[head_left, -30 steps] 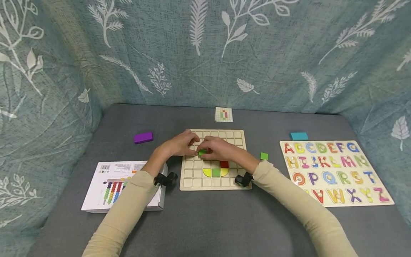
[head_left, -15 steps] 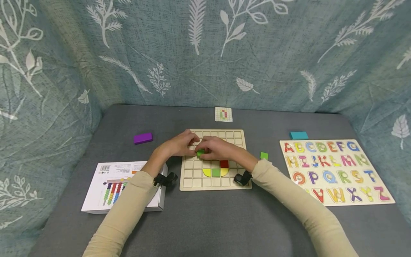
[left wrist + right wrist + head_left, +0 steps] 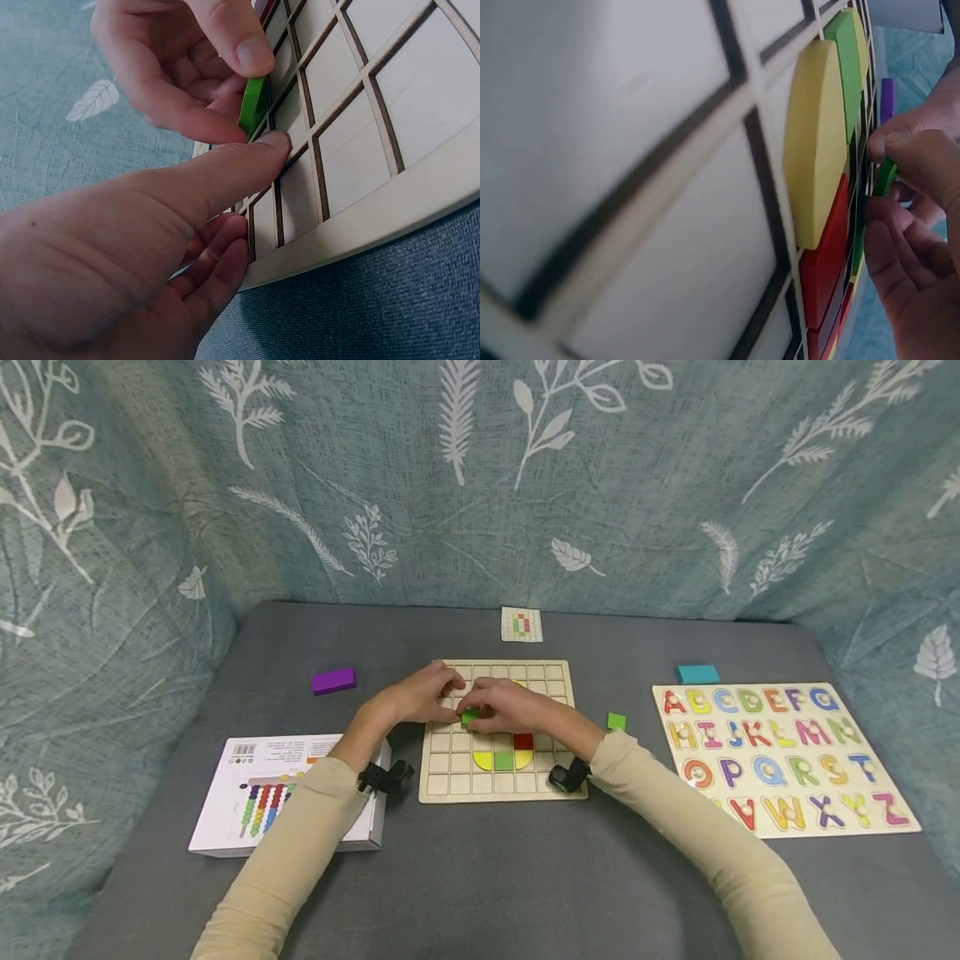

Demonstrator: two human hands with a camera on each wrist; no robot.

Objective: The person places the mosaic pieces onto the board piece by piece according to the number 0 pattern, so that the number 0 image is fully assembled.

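Observation:
Over the gridded wooden board, my right hand pinches a small green square tile between thumb and fingertips. The left wrist view shows this tile standing tilted, its lower edge right at the grid lines. My left hand rests on the board's left part, thumb tip close beside the tile, fingers bent and holding nothing. Nearer me in the grid lie a yellow rounded piece, a green square, another yellow rounded piece and a red square. My right hand hides other pieces.
A loose green square lies right of the board. Behind it is a pattern card. A purple block and white box are left; a teal block and alphabet puzzle are right.
The pinched green tile and right fingertips have shifted very slightly left toward the left thumb. Otherwise both hands stay in place.

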